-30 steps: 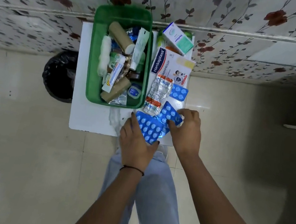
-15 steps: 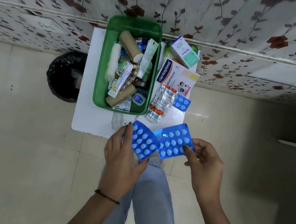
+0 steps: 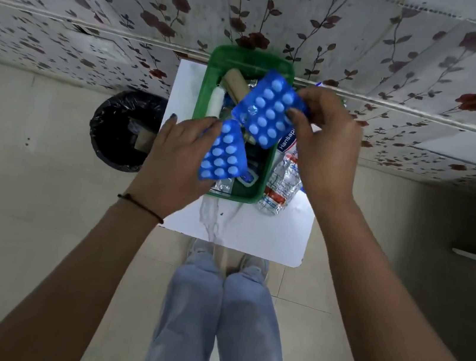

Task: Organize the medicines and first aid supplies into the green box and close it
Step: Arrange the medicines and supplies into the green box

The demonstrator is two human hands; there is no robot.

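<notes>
while the person stands on pale beige floor tiles [image 3: 33, 241], legs in light blue trousers [image 3: 222, 327] fill the 6 o'clock part of the view, shoes tucked under the near edge of a small white table [image 3: 254, 229]. above the table both bare arms reach forward. the left hand [image 3: 178, 155], a dark thread at its wrist, pinches a blue blister strip [image 3: 224, 153] by its left edge, over the near half of the green box [image 3: 218, 61]. the right hand [image 3: 323, 144], at 1 o'clock from the left, grips a second blue blister strip [image 3: 268, 110] by its right edge, tilted, over the middle of the box. the box sits open on the table's far left part, holding a tan bandage roll [image 3: 236, 85], a white gauze roll [image 3: 216, 102] and other small packs i cannot tell apart. just right of the box, on the table, lie a silver tablet strip [image 3: 279, 187] and a partly hidden hansaplast carton [image 3: 288, 140]. at 9 o'clock from the table a bin with a black liner [image 3: 120, 127] stands on the floor. beyond, at 12 o'clock, runs a wall of white paper with red flowers [image 3: 133, 7].
</notes>
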